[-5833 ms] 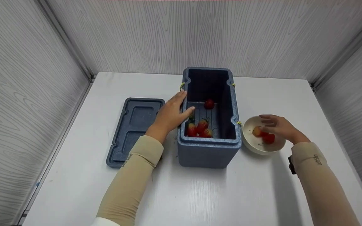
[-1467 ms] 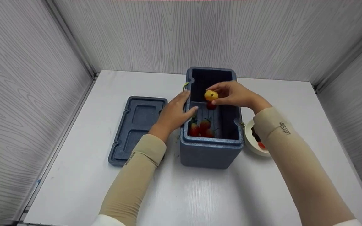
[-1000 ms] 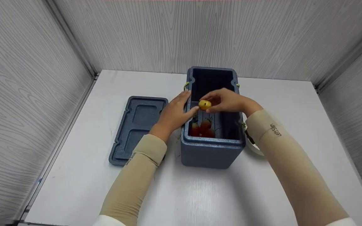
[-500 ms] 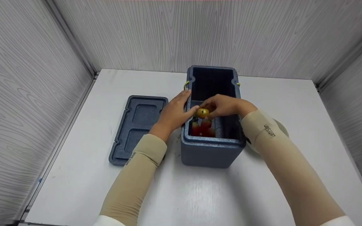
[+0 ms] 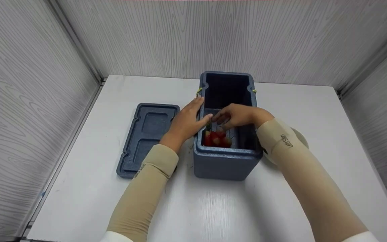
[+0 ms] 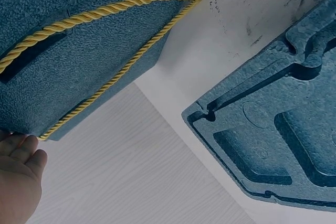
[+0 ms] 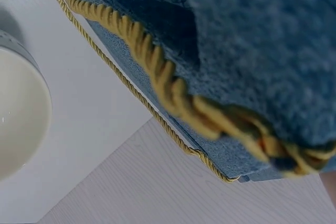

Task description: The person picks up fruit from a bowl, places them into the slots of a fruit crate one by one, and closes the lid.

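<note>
A blue foam box (image 5: 227, 165) stands uncovered on the white table. My left hand (image 5: 187, 120) rests along its left rim, fingers straight and thumb reaching over the edge. In the left wrist view, that hand's fingertips (image 6: 34, 163) touch the outer wall. My right hand (image 5: 240, 115) is down inside the box with loosely bent, parted fingers and nothing visible between them. Just below those fingers, several red fruits, strawberries (image 5: 217, 139) among them, lie bunched at the near end. In the right wrist view the box wall hides most of the right hand.
The box's blue lid (image 5: 145, 134) lies left of it, inner face up. A cream bowl (image 5: 300, 137) stands at the right, mostly under the right forearm. Yellow rope handles (image 6: 105, 10) hang on the box's sides. Patterned panels (image 5: 220, 37) enclose the table.
My right hand carried a yellow fruit from over the box down to the near end and let it go among the strawberries. The left hand has stayed on the rim.
</note>
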`<state>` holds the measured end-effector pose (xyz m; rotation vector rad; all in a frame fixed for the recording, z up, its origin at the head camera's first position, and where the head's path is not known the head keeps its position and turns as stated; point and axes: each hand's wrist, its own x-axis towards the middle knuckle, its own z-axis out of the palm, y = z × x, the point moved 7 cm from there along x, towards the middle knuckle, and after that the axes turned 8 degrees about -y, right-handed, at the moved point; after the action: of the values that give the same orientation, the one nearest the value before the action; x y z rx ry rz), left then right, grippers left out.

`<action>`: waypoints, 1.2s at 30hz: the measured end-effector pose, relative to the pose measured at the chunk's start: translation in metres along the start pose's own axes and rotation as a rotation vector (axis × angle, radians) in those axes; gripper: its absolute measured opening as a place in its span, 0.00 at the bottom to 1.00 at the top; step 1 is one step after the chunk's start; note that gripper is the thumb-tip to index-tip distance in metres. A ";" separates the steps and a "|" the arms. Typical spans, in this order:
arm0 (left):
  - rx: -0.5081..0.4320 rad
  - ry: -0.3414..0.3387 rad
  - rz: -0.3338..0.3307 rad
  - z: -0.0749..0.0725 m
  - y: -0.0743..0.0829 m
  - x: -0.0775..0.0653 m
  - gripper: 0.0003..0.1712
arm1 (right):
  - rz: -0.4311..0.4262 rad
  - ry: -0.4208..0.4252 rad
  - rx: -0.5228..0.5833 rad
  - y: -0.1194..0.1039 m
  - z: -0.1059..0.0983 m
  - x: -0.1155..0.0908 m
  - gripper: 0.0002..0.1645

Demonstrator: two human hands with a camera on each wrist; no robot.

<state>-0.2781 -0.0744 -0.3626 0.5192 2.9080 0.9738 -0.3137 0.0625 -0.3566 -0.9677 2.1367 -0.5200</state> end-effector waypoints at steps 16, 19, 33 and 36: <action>0.004 0.005 0.006 0.001 0.000 0.001 0.41 | -0.173 0.142 0.186 -0.009 -0.025 -0.020 0.30; -0.004 0.004 0.005 0.001 0.000 0.001 0.41 | -0.203 0.208 0.211 -0.010 -0.037 -0.028 0.31; -0.003 0.005 -0.004 -0.002 -0.002 0.002 0.41 | -0.268 0.446 0.231 -0.010 -0.078 -0.067 0.33; 0.000 0.010 0.010 -0.002 -0.002 0.002 0.41 | -0.279 0.493 0.235 -0.009 -0.085 -0.078 0.33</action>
<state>-0.2804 -0.0760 -0.3620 0.5305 2.9169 0.9797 -0.3380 0.1218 -0.2604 -1.0901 2.2961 -1.2271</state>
